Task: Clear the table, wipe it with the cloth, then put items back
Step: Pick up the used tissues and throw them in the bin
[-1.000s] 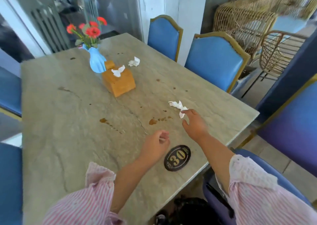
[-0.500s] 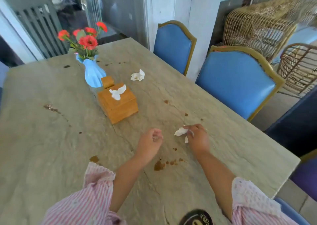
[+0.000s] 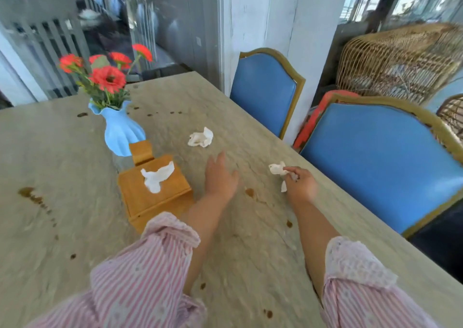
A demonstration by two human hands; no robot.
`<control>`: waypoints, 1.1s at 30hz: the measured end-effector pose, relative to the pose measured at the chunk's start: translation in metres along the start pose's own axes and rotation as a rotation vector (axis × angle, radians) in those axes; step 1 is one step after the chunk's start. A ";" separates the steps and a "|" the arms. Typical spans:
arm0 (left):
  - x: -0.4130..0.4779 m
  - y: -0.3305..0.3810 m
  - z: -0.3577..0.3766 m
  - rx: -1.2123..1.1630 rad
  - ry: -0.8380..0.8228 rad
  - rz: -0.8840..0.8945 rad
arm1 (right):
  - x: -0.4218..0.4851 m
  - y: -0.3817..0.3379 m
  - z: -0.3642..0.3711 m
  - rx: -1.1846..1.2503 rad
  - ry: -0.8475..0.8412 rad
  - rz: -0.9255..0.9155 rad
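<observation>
My right hand (image 3: 299,183) pinches a crumpled white tissue (image 3: 276,169) just above the stone table (image 3: 75,190). My left hand (image 3: 220,176) is stretched out flat with fingers apart, holding nothing, pointing at a second crumpled tissue (image 3: 201,138) that lies farther back. A wooden tissue box (image 3: 155,192) with a tissue poking out stands left of that hand. Behind the box is a blue vase (image 3: 121,131) with red flowers (image 3: 107,77). Brown stains (image 3: 249,192) dot the tabletop.
Two blue chairs (image 3: 265,92) (image 3: 380,162) stand along the table's right side. Wicker chairs (image 3: 400,62) are stacked behind them, and a white pillar (image 3: 270,14) rises at the far edge.
My right hand has lifted the near tissue off the table. My left hand has opened from a loose fist and reached forward toward the far tissue. The view has moved closer in.
</observation>
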State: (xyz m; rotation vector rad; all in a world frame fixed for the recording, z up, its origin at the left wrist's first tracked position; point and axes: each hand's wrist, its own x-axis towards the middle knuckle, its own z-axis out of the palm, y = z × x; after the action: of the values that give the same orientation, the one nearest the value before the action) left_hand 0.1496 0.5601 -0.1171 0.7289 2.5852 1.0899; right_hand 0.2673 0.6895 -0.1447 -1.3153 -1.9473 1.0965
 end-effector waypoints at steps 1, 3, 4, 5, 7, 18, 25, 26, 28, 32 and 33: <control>0.014 0.000 0.002 0.071 0.023 -0.009 | 0.004 0.003 0.004 0.017 0.021 0.014; 0.042 -0.002 0.007 0.208 0.049 -0.025 | 0.009 0.012 0.009 0.046 0.075 0.032; 0.054 -0.003 0.009 0.266 0.044 -0.041 | 0.010 0.014 0.010 0.058 0.094 0.034; 0.064 -0.005 0.011 0.305 0.027 -0.065 | 0.011 0.017 0.011 0.074 0.106 0.035; 0.082 -0.007 0.018 0.330 -0.013 -0.123 | 0.013 0.020 0.012 0.110 0.115 0.032; 0.132 -0.020 0.033 0.384 -0.090 -0.223 | 0.018 0.028 0.014 0.136 0.123 -0.017; 0.071 0.015 0.038 0.058 0.256 0.074 | 0.011 0.016 0.013 0.145 0.137 0.010; 0.055 0.020 0.034 0.000 0.248 0.119 | 0.007 0.014 0.011 0.151 0.135 0.025; 0.022 0.027 0.023 -0.098 0.215 0.183 | -0.005 0.009 0.003 0.182 0.139 0.057; -0.050 0.023 -0.001 -0.191 0.055 0.327 | -0.064 0.001 -0.020 0.258 0.116 0.063; -0.070 0.021 -0.007 -0.198 0.020 0.362 | -0.083 0.001 -0.027 0.281 0.115 0.055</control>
State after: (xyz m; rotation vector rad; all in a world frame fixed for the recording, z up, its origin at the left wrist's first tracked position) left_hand 0.2130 0.5309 -0.0952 1.1680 2.3694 1.4363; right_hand 0.3203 0.6219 -0.1305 -1.2540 -1.6154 1.2409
